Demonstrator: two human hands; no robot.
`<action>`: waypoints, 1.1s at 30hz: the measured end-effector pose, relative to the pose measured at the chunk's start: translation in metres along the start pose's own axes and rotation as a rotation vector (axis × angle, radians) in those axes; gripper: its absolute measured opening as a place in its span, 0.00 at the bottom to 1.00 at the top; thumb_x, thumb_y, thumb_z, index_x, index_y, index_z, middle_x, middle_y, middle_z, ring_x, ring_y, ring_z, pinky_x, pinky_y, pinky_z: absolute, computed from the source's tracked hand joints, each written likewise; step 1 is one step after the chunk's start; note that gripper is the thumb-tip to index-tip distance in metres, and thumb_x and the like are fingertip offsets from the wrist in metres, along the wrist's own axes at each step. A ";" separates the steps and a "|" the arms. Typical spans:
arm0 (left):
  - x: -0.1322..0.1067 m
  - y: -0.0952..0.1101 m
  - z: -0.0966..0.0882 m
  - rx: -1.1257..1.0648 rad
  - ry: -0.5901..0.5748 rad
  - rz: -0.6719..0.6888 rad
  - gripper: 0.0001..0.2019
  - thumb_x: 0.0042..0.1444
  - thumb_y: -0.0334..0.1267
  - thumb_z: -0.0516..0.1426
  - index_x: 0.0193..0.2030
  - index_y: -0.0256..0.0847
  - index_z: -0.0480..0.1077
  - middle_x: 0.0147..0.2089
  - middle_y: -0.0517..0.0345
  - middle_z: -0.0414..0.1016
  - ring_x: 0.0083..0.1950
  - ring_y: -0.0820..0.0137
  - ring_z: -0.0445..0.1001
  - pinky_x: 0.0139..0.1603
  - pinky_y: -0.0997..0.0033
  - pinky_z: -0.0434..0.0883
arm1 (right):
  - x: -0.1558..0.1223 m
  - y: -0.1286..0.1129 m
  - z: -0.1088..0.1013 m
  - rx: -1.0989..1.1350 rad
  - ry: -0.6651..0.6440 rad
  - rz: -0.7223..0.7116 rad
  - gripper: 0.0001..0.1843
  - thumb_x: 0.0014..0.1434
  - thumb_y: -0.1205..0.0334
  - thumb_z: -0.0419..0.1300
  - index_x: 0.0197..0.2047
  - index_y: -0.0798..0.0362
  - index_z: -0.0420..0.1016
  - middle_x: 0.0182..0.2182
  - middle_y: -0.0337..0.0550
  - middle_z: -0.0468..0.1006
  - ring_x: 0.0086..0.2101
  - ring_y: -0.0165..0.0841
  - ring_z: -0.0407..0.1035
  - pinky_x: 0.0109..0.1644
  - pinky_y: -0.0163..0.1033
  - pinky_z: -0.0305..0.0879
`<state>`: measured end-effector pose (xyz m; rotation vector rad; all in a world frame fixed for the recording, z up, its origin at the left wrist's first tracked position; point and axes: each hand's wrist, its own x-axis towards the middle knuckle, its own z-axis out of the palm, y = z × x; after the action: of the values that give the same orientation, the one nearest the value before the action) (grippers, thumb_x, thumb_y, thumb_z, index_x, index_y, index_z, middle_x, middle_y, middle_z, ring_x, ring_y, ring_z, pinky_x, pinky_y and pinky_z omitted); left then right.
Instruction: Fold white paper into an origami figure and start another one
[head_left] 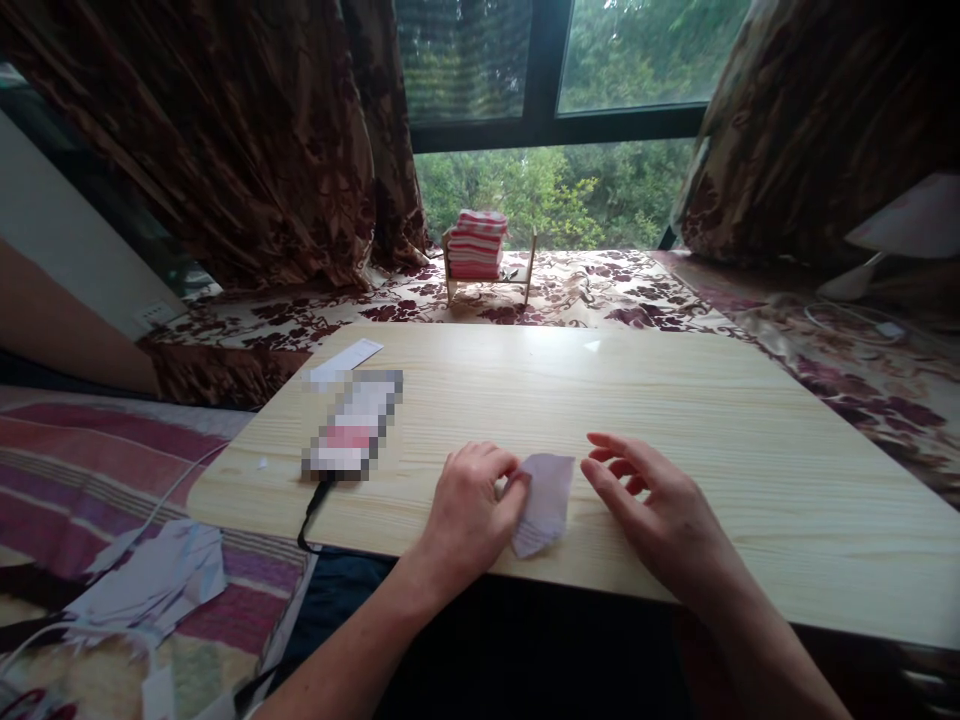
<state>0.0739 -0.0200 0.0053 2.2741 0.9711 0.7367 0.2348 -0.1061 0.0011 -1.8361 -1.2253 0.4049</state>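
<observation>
2 bare forearms (pixel 360 645) angled inward, left grip (pixel 474 500) pinching, right grip (pixel 654 505) loosely curved

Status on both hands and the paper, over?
Left hand gripping paper at its left edge. Right hand empty, off the paper. Nothing between right hand and paper.

Matt paper slip (pixel 550 500), wood-grain tabletop (pixel 487 390) — smooth, glossy

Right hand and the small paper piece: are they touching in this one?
Apart. The head view shows a narrow strip of wooden tabletop between the right hand and the paper piece's right edge.
</observation>
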 end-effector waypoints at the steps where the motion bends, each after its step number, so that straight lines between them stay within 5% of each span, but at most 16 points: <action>1: -0.001 0.000 -0.001 -0.081 0.020 -0.050 0.08 0.56 0.34 0.54 0.28 0.39 0.70 0.29 0.58 0.72 0.36 0.68 0.70 0.40 0.68 0.65 | -0.004 0.000 0.000 0.007 -0.009 0.042 0.22 0.57 0.47 0.56 0.48 0.53 0.72 0.38 0.46 0.76 0.32 0.35 0.70 0.34 0.40 0.66; 5: -0.003 0.006 -0.005 -0.389 0.005 -0.186 0.09 0.57 0.39 0.54 0.29 0.37 0.70 0.28 0.58 0.73 0.32 0.70 0.70 0.35 0.72 0.65 | -0.017 -0.010 0.008 0.115 -0.095 0.101 0.18 0.58 0.47 0.56 0.41 0.52 0.75 0.31 0.41 0.77 0.25 0.31 0.66 0.30 0.38 0.63; 10: 0.000 0.015 -0.008 -0.589 -0.055 -0.226 0.10 0.54 0.41 0.57 0.31 0.35 0.73 0.29 0.57 0.74 0.30 0.72 0.69 0.31 0.75 0.65 | -0.018 -0.025 0.017 0.261 -0.049 0.063 0.13 0.58 0.52 0.56 0.30 0.52 0.74 0.26 0.39 0.75 0.27 0.32 0.68 0.32 0.37 0.64; 28: 0.006 0.018 -0.016 -0.827 -0.105 -0.283 0.13 0.55 0.42 0.56 0.28 0.33 0.74 0.24 0.60 0.70 0.27 0.75 0.65 0.29 0.77 0.62 | -0.014 -0.021 0.014 0.447 -0.052 0.086 0.12 0.57 0.52 0.59 0.35 0.52 0.76 0.29 0.41 0.78 0.30 0.34 0.71 0.35 0.37 0.67; 33: -0.004 0.021 -0.018 -0.863 -0.312 -0.251 0.10 0.54 0.41 0.59 0.35 0.36 0.77 0.31 0.57 0.76 0.33 0.70 0.71 0.36 0.75 0.65 | -0.009 -0.019 0.010 0.532 0.029 0.135 0.15 0.53 0.49 0.62 0.36 0.53 0.77 0.28 0.41 0.78 0.26 0.31 0.69 0.27 0.34 0.66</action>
<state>0.0690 -0.0301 0.0311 1.4230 0.6016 0.5232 0.2121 -0.1066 0.0089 -1.4572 -0.8678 0.7032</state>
